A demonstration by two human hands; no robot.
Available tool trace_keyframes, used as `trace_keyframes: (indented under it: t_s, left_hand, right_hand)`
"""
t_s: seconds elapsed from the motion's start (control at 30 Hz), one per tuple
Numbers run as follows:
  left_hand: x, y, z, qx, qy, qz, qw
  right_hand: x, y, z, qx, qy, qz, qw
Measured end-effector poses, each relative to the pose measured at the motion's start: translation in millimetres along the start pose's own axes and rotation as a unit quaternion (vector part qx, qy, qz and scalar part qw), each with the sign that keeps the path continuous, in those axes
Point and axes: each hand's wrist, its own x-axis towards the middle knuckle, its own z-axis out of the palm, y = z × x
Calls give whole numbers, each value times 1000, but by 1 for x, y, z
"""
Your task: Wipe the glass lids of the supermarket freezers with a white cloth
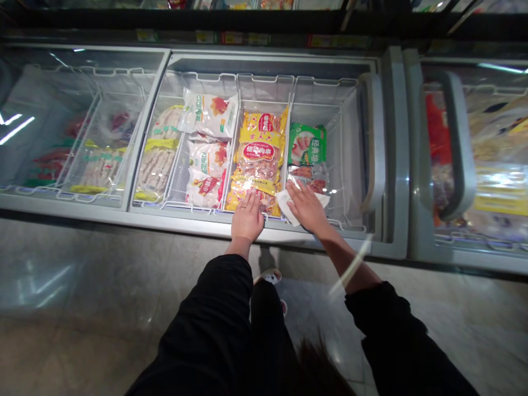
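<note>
My left hand (248, 215) lies flat with fingers outstretched at the front edge of a chest freezer, over yellow food packs (259, 151). A ring shows on one finger. To its right, my right hand (307, 208) presses a white cloth (292, 212), possibly a paper wipe, down under its palm and spread fingers. Both hands appear to rest on the freezer's glass lid. Just beyond the right hand lie a green pack (307, 144) and a clear-fronted pack of reddish meat (309, 175). White bags (209, 113) fill the basket left of the yellow packs.
A thick grey handle (373, 143) stands at the lid's right side. Another freezer with its own handle (457, 146) adjoins on the right. White wire dividers (291, 110) separate the baskets. Dark shelving (264, 21) runs behind. Grey tiles (103, 286) cover the floor.
</note>
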Motion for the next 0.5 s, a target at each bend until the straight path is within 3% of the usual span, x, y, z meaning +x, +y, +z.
trace_keyframes:
  t_s: [0.1, 0.2, 0.27, 0.37, 0.43, 0.5]
  left_hand:
    - [0, 0, 0, -2, -5, -5, 1000]
    - [1, 0, 0, -1, 0, -6, 1000]
    - [1, 0, 1, 3, 5, -4, 1000]
    - [0, 0, 1, 12, 12, -1, 1000]
    - [0, 0, 0, 17, 13, -1, 1000]
    - [0, 1, 0, 23, 4, 1, 1000]
  right_hand:
    - [15, 11, 3, -2, 56, 121, 991]
    - [34, 2, 10, -1, 89, 157, 984]
    - [39, -11, 13, -5, 85, 120, 989]
    - [27, -21, 13, -10, 48, 8, 999]
    - [13, -16, 9, -5, 14, -59, 998]
    - [4, -1, 5, -1, -7, -76, 997]
